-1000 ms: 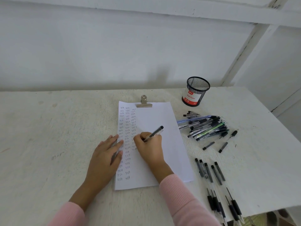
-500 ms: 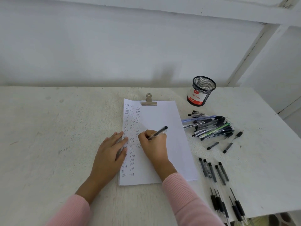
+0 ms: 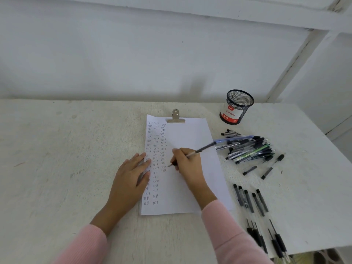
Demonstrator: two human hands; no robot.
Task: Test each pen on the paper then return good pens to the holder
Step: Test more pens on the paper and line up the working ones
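A white sheet of paper (image 3: 192, 138) lies under a metal clip (image 3: 175, 117), with three columns of small handwritten words down its left side. My right hand (image 3: 187, 165) grips a black-capped pen (image 3: 202, 150), its tip just above or on the paper at the foot of the third column. My left hand (image 3: 131, 175) rests flat on the paper's left edge, fingers straight. A black mesh pen holder (image 3: 237, 106) with a red and white label stands at the back right, with no pens showing above its rim.
A heap of pens (image 3: 247, 147) lies right of the paper, with two loose ones (image 3: 272, 166) beside it. Several black pens (image 3: 251, 200) lie in a row nearer me, and more (image 3: 266, 239) reach the table's front right edge. A white wall runs behind.
The right hand has tilted so the pen's back end swings out to the right and its tip shows. A new word stands at the foot of the third column. The view shifted slightly.
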